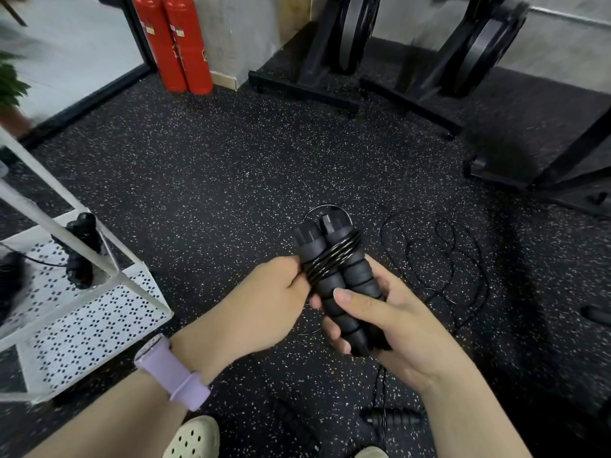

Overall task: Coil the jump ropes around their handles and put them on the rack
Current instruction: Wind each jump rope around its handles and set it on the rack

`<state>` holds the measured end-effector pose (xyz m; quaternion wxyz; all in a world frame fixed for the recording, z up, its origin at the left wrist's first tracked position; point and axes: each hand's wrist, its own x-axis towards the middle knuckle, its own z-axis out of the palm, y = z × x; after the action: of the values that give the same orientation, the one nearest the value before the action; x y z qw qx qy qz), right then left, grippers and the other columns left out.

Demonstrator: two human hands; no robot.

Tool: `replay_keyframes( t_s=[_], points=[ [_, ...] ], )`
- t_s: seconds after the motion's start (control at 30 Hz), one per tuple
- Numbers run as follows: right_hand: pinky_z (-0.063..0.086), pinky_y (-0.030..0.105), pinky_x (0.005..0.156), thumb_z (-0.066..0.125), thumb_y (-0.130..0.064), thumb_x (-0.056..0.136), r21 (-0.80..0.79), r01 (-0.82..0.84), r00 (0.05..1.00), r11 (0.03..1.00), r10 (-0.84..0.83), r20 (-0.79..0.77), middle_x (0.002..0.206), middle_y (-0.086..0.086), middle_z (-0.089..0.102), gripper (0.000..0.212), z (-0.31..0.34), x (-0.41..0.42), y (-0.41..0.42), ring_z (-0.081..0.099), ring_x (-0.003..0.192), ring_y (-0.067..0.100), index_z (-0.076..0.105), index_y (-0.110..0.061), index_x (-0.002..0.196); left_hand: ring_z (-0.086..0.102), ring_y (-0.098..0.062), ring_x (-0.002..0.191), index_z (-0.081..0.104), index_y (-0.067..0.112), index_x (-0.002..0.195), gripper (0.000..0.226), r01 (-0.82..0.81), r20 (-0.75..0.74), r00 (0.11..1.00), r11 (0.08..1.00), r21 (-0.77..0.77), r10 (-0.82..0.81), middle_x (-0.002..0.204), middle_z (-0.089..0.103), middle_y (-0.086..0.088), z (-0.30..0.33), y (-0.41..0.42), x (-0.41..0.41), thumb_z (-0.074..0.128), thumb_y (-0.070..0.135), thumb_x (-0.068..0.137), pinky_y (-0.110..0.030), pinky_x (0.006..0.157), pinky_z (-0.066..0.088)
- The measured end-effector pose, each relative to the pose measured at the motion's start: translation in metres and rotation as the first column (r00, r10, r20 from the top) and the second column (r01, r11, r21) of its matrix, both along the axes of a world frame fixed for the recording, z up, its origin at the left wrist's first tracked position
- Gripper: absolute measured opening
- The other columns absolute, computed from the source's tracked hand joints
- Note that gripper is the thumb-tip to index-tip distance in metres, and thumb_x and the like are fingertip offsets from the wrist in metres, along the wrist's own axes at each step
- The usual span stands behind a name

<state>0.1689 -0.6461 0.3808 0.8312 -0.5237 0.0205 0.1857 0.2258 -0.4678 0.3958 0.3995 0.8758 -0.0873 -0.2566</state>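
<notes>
Handles point(334, 282), two black foam ones side by side, are held over the speckled floor point(215, 180), just right of the rack point(99, 312), with several turns of thin black cord point(330, 259) wound around their upper halves. The right hand point(390, 325) grips their lower part, fingers curled behind and thumb laid across the front. The left hand point(264, 302) pinches the cord turns at the handles' left edge; a lilac wristband point(172, 371) sits on that wrist. Beyond the handles, to the right of the rack, the loose rope point(439, 259) lies in tangled loops on the floor. On the rack's white perforated shelf lies another black coiled rope point(81, 252), partly behind a white post. Below the hands, another black handle point(393, 418) lies on the floor, near a pale clog point(195, 438). Far behind the rack stand two red extinguishers point(175, 44) against the wall.
</notes>
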Motion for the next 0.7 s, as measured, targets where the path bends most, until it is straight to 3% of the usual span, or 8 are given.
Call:
replay_keyframes(
  t_s=[0.1, 0.2, 0.3, 0.43, 0.57, 0.7],
  points=[
    [0.046, 0.032, 0.055, 0.071, -0.012, 0.089, 0.042, 0.032, 0.999, 0.999, -0.032, 0.015, 0.102, 0.021, 0.065, 0.043, 0.0, 0.002, 0.003, 0.056, 0.068, 0.025, 0.059, -0.005, 0.13, 0.043, -0.008, 0.049, 0.058, 0.027, 0.079, 0.038, 0.004, -0.032, 0.999, 0.998, -0.069, -0.006, 0.056, 0.053, 0.013, 0.002, 0.004, -0.001, 0.038, 0.039, 0.108, -0.029, 0.052, 0.036],
    [0.047, 0.033, 0.054, 0.073, -0.012, 0.087, 0.085, 0.149, 0.989, 0.985, -0.15, 0.003, 0.102, 0.021, 0.065, 0.038, 0.0, 0.004, 0.001, 0.056, 0.068, 0.025, 0.064, -0.01, 0.123, 0.054, -0.008, 0.062, 0.056, 0.026, 0.086, 0.043, 0.023, 0.057, 0.998, 0.997, 0.078, -0.028, 0.072, 0.06, 0.008, 0.002, 0.01, -0.001, 0.03, 0.055, 0.105, -0.031, 0.059, 0.037],
    [0.047, 0.031, 0.053, 0.073, -0.009, 0.089, 0.087, 0.32, 0.948, 0.944, -0.318, -0.035, 0.1, 0.02, 0.067, 0.034, -0.001, 0.006, -0.005, 0.056, 0.069, 0.024, 0.064, -0.01, 0.122, 0.052, -0.011, 0.054, 0.055, 0.021, 0.082, 0.05, 0.034, 0.115, 0.992, 0.98, 0.196, -0.057, 0.062, 0.056, 0.006, 0.002, 0.02, 0.003, 0.031, 0.061, 0.102, -0.032, 0.056, 0.038],
    [0.046, 0.032, 0.053, 0.067, -0.008, 0.092, -0.028, 0.456, 0.887, 0.89, -0.457, -0.068, 0.097, 0.018, 0.068, 0.035, -0.006, 0.01, -0.011, 0.054, 0.07, 0.024, 0.059, -0.006, 0.126, 0.052, -0.011, 0.05, 0.055, 0.019, 0.073, 0.062, 0.023, 0.211, 0.973, 0.948, 0.318, -0.095, 0.056, 0.055, 0.005, 0.006, 0.026, 0.008, 0.029, 0.069, 0.098, -0.03, 0.053, 0.038],
    [0.047, 0.034, 0.054, 0.066, -0.007, 0.096, -0.128, 0.49, 0.864, 0.862, -0.499, -0.058, 0.096, 0.018, 0.069, 0.03, -0.011, 0.012, -0.013, 0.055, 0.07, 0.025, 0.06, -0.007, 0.126, 0.058, -0.015, 0.053, 0.055, 0.018, 0.07, 0.061, -0.003, 0.306, 0.942, 0.913, 0.409, -0.134, 0.057, 0.057, 0.002, 0.009, 0.029, 0.009, 0.024, 0.06, 0.103, -0.032, 0.056, 0.045],
    [0.046, 0.034, 0.055, 0.065, -0.006, 0.097, -0.086, 0.508, 0.856, 0.857, -0.513, -0.068, 0.097, 0.018, 0.069, 0.032, -0.011, 0.011, -0.011, 0.055, 0.07, 0.025, 0.059, -0.005, 0.128, 0.044, -0.012, 0.044, 0.049, 0.018, 0.066, 0.053, -0.007, 0.375, 0.912, 0.909, 0.418, -0.165, 0.05, 0.048, 0.004, 0.007, 0.03, 0.006, 0.036, 0.053, 0.105, -0.029, 0.047, 0.032]
  ],
)
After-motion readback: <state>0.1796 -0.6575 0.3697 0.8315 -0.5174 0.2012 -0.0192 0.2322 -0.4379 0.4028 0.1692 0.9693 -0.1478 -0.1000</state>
